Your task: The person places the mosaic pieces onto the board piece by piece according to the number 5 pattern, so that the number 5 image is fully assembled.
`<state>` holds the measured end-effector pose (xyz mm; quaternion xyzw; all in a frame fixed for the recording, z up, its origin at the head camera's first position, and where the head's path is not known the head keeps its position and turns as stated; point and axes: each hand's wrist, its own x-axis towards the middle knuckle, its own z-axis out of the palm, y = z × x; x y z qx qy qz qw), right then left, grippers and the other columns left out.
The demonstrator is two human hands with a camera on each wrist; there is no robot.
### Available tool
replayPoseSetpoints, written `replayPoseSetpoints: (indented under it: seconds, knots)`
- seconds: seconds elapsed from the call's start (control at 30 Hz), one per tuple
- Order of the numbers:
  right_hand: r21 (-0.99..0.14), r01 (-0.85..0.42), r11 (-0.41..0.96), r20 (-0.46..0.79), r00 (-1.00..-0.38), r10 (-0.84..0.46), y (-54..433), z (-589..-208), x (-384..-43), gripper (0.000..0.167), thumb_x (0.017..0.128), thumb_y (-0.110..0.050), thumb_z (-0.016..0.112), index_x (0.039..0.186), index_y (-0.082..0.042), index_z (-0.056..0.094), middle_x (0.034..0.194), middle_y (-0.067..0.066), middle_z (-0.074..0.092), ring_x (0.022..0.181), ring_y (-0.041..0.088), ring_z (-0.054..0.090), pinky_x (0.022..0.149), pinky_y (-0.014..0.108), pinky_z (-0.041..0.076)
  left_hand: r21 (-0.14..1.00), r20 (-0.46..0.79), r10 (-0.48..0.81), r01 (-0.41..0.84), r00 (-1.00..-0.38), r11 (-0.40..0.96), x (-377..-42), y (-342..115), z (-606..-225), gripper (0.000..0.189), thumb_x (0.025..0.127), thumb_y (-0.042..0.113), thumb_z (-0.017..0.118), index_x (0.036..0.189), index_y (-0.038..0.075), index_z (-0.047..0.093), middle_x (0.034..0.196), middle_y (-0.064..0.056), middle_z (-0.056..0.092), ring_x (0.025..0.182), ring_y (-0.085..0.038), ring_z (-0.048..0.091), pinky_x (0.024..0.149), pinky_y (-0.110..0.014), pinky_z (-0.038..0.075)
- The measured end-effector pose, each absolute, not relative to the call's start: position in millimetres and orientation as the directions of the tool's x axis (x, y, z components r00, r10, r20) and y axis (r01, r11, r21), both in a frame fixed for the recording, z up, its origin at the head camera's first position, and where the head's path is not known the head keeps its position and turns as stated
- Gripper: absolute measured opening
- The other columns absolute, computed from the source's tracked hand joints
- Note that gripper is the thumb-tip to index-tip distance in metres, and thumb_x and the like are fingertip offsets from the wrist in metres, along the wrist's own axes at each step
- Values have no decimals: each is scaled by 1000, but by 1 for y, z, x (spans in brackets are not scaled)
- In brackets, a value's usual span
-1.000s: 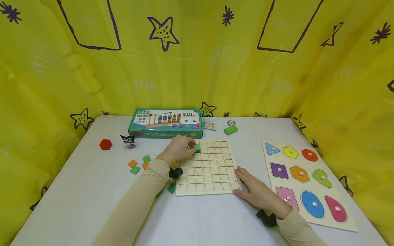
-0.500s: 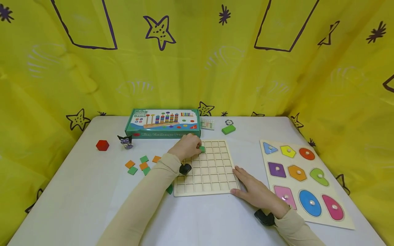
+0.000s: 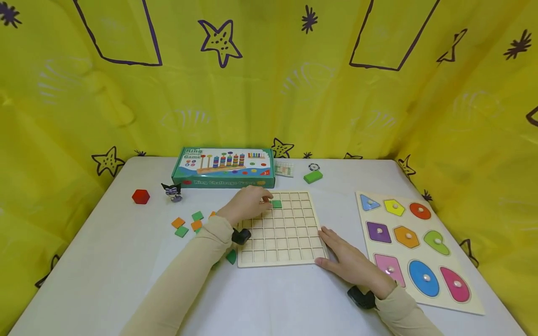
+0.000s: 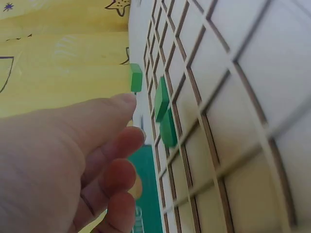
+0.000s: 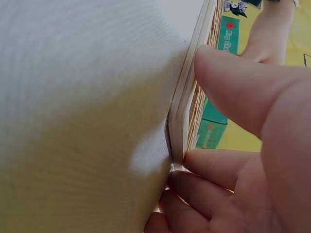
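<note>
Grn tile (image 3: 277,204) sits on grid bd (image 3: 290,242) just R of L hand (image 3: 245,205), thumb & fingers apart.

L grip (image 3: 246,203) now off grn tile (image 3: 277,204), bit further L.

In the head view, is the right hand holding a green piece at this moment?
No, the right hand touches the side edge of the wooden board and has no green piece in it.
</note>
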<state>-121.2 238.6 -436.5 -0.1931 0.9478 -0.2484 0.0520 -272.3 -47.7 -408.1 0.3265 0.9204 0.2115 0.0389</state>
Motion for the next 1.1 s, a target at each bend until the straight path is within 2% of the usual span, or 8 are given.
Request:
replayPoseSetpoints:
  seconds: [0.1, 0.27, 0.47, 0.6, 0.77, 1.0, 1.1]
  knots:
    - [-487, -340, 804, -3, -920, -391, 239, -438, -122, 75, 94, -38, 65, 147, 7, 35, 152, 25, 28, 139, 44, 26, 107, 56, 26, 445, 83, 606, 573, -791, 688, -267, -69, -409, 29, 95, 22, 66, 119, 6, 69, 104, -2, 68, 95, -19, 61, 84, -35, 49]
    - [-490, -338, 804, -4, -921, -390, 237, -436, -122, 75, 93, -37, 66, 146, 7, 36, 152, 26, 28, 138, 44, 26, 107, 57, 26, 428, 101, 544, 530, -833, 732, -259, -121, -411, 28, 95, 21, 67, 118, 5, 70, 103, -3, 68, 88, -20, 60, 81, -38, 50]
    - [-489, -332, 807, -8, -923, -385, 237, -433, -122, 75, 93, -38, 66, 146, 7, 36, 152, 26, 28, 138, 44, 26, 107, 57, 26, 445, 8, 406, 366, -914, 817, -247, -182, -410, 31, 94, 16, 68, 121, 3, 67, 107, -8, 67, 87, -24, 58, 77, -37, 52]
    - [-489, -333, 806, -8, -923, -386, 237, -433, -121, 75, 94, -38, 65, 146, 7, 36, 152, 26, 28, 138, 44, 26, 107, 57, 26, 450, -36, 354, 301, -935, 841, -241, -212, -413, 30, 93, 16, 68, 121, 3, 67, 103, -8, 66, 84, -24, 55, 71, -33, 51]
    - [-491, -334, 805, -4, -923, -385, 238, -434, -121, 75, 94, -38, 65, 146, 7, 35, 152, 26, 28, 138, 44, 26, 107, 57, 26, 427, -15, 397, 353, -918, 832, -238, -229, -421, 27, 91, 15, 71, 114, 1, 71, 97, -5, 67, 83, -22, 56, 73, -33, 52]
    - [-486, -336, 807, -3, -923, -386, 237, -434, -121, 76, 94, -39, 65, 147, 7, 35, 152, 26, 28, 138, 44, 26, 107, 57, 26, 409, 5, 433, 397, -901, 821, -234, -232, -422, 28, 88, 17, 75, 111, 1, 72, 108, -11, 67, 95, -30, 57, 86, -47, 50]
    - [-487, -332, 808, -6, -924, -383, 237, -434, -121, 76, 94, -39, 65, 147, 7, 35, 152, 26, 28, 138, 44, 26, 107, 58, 26, 399, 17, 437, 406, -900, 822, -234, -231, -423, 30, 87, 19, 76, 110, 1, 72, 108, -11, 67, 97, -30, 58, 88, -48, 49]
